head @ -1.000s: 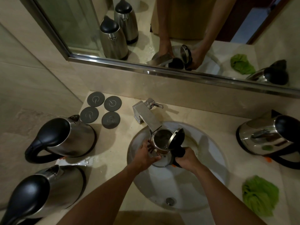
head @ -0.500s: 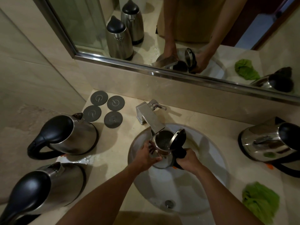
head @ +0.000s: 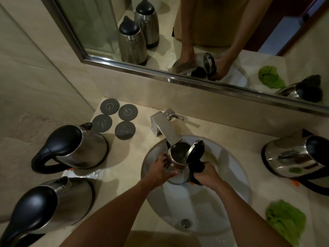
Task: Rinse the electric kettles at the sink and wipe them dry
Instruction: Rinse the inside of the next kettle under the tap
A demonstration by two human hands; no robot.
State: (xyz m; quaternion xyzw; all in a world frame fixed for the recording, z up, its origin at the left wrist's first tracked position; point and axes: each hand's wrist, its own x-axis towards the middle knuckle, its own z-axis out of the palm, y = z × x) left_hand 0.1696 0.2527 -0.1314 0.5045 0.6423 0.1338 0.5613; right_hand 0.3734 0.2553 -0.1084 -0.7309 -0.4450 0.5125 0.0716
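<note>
Both hands hold one kettle (head: 179, 163) over the sink (head: 231, 175), its mouth right under the tap (head: 165, 127). Left hand (head: 162, 171) cups the steel body from the left, fingers curled around it; right hand (head: 204, 173) is clenched around the black handle on the right. The lid (head: 196, 151) stands hinged open, tilted to the right of the mouth. Whether water is running cannot be told.

Starting at the left edge of the counter (head: 124, 161): the near-left kettle (head: 46, 209) stands at the bottom corner, lid closed, spout toward the wall. Just behind it stands the far-left kettle (head: 74, 147), also closed, its black handle looping out to the left; the counter between and beside these two looks wet. Behind that, four grey discs (head: 118, 118) lie flat in a cluster near the wall, close together.

In the middle sits the round white sink with its drain (head: 186, 222) near the front. The square steel tap rises from the counter behind the basin and slopes down to the held kettle.

To the right of the sink stands the right kettle (head: 293, 157), steel body shiny, black top toward the right edge. In front of it a crumpled green cloth (head: 284, 221) lies on the counter, well apart from the hands.

Above, the mirror (head: 178, 32) reflects the kettles, hands and cloth.
</note>
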